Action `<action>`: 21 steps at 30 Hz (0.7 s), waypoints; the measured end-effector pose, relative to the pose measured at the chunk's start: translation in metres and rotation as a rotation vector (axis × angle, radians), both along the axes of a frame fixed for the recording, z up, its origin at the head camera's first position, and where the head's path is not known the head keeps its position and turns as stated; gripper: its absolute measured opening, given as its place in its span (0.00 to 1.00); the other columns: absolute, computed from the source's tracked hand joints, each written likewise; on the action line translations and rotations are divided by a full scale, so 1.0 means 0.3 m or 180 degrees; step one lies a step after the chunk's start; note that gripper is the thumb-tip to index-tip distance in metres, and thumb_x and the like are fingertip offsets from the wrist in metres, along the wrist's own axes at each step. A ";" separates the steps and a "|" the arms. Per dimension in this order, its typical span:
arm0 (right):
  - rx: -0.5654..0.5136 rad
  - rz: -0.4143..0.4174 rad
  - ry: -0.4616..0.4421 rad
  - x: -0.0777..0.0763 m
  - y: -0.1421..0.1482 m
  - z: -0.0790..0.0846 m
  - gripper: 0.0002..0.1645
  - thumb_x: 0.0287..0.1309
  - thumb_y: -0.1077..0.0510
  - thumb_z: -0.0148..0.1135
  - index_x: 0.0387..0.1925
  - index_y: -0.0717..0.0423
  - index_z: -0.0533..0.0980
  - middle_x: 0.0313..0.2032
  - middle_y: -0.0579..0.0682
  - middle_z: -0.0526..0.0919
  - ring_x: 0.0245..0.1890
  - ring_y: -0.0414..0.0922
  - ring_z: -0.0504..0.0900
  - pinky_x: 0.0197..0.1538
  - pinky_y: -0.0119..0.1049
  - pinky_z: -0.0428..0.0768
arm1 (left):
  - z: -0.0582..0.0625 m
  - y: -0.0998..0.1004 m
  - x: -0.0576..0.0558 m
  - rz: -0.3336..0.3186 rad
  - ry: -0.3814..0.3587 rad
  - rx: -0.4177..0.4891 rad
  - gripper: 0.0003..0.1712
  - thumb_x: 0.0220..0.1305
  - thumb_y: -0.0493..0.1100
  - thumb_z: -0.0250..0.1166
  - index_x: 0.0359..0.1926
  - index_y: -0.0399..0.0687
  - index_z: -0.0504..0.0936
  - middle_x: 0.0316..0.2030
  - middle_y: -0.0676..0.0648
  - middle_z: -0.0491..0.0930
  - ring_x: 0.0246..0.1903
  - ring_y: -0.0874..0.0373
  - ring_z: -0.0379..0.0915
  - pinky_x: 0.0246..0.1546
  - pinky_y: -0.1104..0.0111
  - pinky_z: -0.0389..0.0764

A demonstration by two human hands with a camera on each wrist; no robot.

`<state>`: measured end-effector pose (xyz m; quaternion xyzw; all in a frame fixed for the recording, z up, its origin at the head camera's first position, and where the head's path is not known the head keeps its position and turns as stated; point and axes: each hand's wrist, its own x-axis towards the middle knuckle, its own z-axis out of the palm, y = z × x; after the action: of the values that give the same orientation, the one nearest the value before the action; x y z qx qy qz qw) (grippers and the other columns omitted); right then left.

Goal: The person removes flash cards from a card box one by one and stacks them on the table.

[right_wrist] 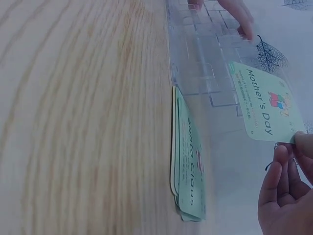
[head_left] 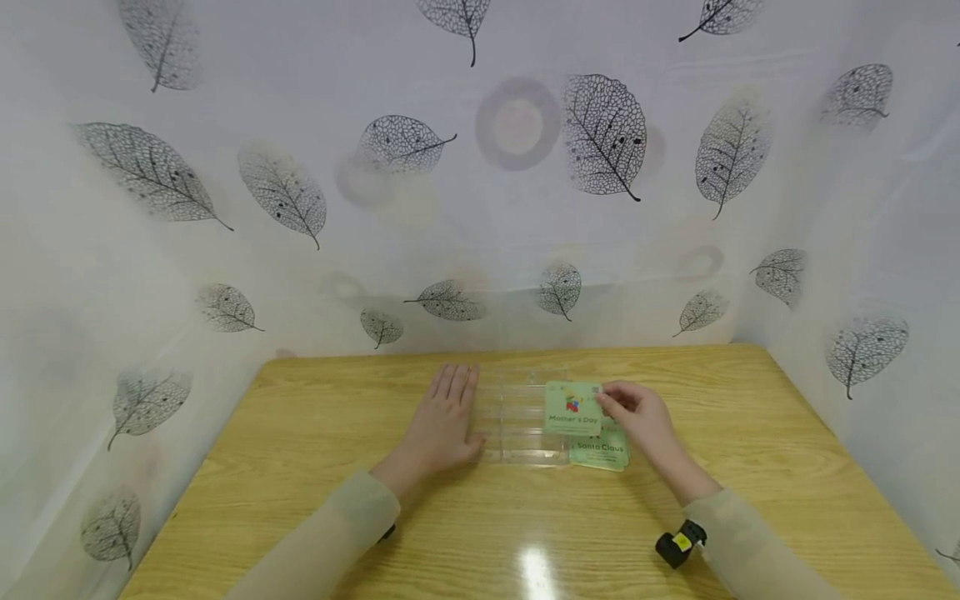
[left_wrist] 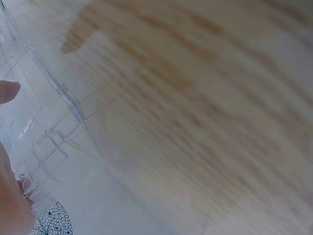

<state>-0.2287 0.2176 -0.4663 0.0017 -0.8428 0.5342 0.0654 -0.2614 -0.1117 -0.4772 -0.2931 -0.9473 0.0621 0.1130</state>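
My right hand pinches a green "Mother's Day" card by its right edge, thumb on top. The card is held up over the right part of a clear plastic compartment box. Below it on the table, at the box's right side, lies a small stack of green cards with "Santa Claus" on top; the right wrist view shows the stack edge-on. My left hand lies along the box's left side with fingers straight, touching it. Only parts of that hand show in the left wrist view.
The wooden table carries the box near its back edge. A pale cloth with leaf prints hangs behind and at both sides. A black band with a small device sits on the right wrist.
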 end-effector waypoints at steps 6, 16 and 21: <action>0.0014 -0.0046 -0.0021 0.001 0.017 0.002 0.15 0.73 0.61 0.65 0.52 0.71 0.83 0.39 0.58 0.88 0.32 0.31 0.79 0.38 0.25 0.84 | -0.002 0.000 0.002 0.0009 0.0003 -0.0008 0.63 0.66 0.69 0.64 0.83 0.32 0.49 0.81 0.32 0.58 0.81 0.36 0.54 0.86 0.49 0.53; -0.0042 -0.0105 -0.0071 0.008 0.046 0.004 0.16 0.75 0.62 0.62 0.54 0.73 0.81 0.45 0.62 0.88 0.35 0.28 0.80 0.44 0.27 0.89 | 0.002 0.001 0.007 0.0028 -0.0019 -0.0054 0.63 0.67 0.69 0.63 0.83 0.31 0.48 0.81 0.31 0.57 0.81 0.36 0.54 0.85 0.48 0.55; -0.0113 -0.0105 -0.0083 0.013 0.058 0.004 0.17 0.75 0.62 0.62 0.55 0.74 0.80 0.47 0.63 0.87 0.35 0.27 0.80 0.45 0.23 0.87 | 0.006 0.003 0.007 0.0017 -0.0041 -0.0002 0.62 0.67 0.68 0.64 0.83 0.31 0.48 0.81 0.31 0.57 0.82 0.36 0.53 0.86 0.49 0.52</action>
<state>-0.2248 0.2351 -0.4650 -0.0204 -0.8340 0.5478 0.0632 -0.2594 -0.1109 -0.4754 -0.2911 -0.9488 0.0607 0.1066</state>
